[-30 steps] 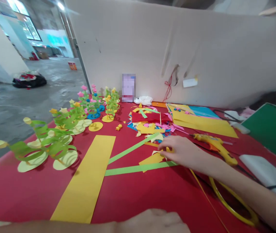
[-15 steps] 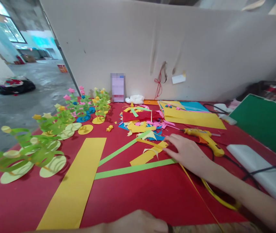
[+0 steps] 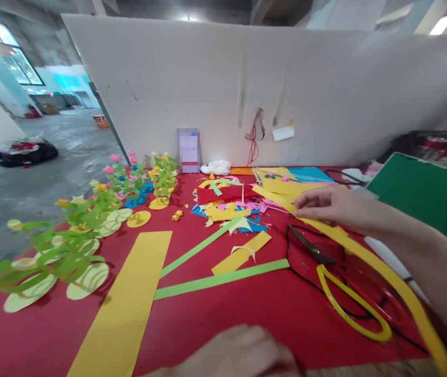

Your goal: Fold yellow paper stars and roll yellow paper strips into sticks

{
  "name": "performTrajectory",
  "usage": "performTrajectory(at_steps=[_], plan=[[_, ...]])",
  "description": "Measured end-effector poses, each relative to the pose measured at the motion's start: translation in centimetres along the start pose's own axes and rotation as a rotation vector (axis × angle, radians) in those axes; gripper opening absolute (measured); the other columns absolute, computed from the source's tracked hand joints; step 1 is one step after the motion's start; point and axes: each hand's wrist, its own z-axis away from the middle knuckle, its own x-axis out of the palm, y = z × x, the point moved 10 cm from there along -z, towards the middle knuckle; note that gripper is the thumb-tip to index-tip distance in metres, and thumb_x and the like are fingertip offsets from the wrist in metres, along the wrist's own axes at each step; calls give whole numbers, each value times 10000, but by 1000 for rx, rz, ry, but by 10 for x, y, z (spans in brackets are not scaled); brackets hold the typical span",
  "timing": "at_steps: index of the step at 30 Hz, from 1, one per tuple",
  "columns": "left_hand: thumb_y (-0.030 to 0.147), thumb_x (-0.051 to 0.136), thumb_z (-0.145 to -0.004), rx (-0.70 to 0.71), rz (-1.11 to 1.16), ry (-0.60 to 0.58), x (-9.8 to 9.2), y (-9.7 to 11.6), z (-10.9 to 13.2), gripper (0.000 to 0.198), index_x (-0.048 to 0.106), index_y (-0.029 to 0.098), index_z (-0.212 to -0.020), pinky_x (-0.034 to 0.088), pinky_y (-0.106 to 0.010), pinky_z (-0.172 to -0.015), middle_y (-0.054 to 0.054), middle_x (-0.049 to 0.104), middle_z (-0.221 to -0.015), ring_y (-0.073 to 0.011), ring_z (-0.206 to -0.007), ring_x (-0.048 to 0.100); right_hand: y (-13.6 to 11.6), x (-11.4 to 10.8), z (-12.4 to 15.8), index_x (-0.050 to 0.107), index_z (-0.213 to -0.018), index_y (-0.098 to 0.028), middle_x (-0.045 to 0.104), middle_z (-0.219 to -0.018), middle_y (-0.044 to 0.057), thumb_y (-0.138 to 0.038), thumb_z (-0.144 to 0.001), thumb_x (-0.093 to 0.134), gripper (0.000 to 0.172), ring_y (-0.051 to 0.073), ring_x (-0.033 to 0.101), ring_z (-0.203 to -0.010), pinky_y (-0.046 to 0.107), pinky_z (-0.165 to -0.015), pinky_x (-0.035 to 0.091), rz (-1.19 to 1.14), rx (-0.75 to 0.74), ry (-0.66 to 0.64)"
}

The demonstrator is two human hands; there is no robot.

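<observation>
Apparently 1 yellow strip in right fingers

Held strip right of scissors

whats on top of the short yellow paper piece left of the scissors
A curved pale scrap lies on the yellow piece, whose surface directly beneath it can't be seen.

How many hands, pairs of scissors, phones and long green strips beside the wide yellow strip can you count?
Hands (left hand, right hand): 2
Pairs of scissors: 1
Phones: 1
Long green strips: 2
Total: 6
</observation>
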Motion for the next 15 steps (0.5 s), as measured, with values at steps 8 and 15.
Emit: performTrajectory(at_steps=[8,15], plan=[[381,455,-828,-602,209,521,-134,-84,19,327,519,188,-1084,516,-276,-703,-38,653,-927,-171,-830,617,-44,111,33,547,-784,-187,524,-638,-38,-367,-710,582,198,59,451,-518,180,-461,336,-501,28,-264],[322,486,-818,-559,143,612,-154,-91,26,230,657,174,-858,507,-235,-662,-16,678,-780,-136,-701,616,-56,153,30,537,-685,-169,538,-545,-40,-276,-675,609,130,74,475,-496,195,-483,344,-577,34,-391]])
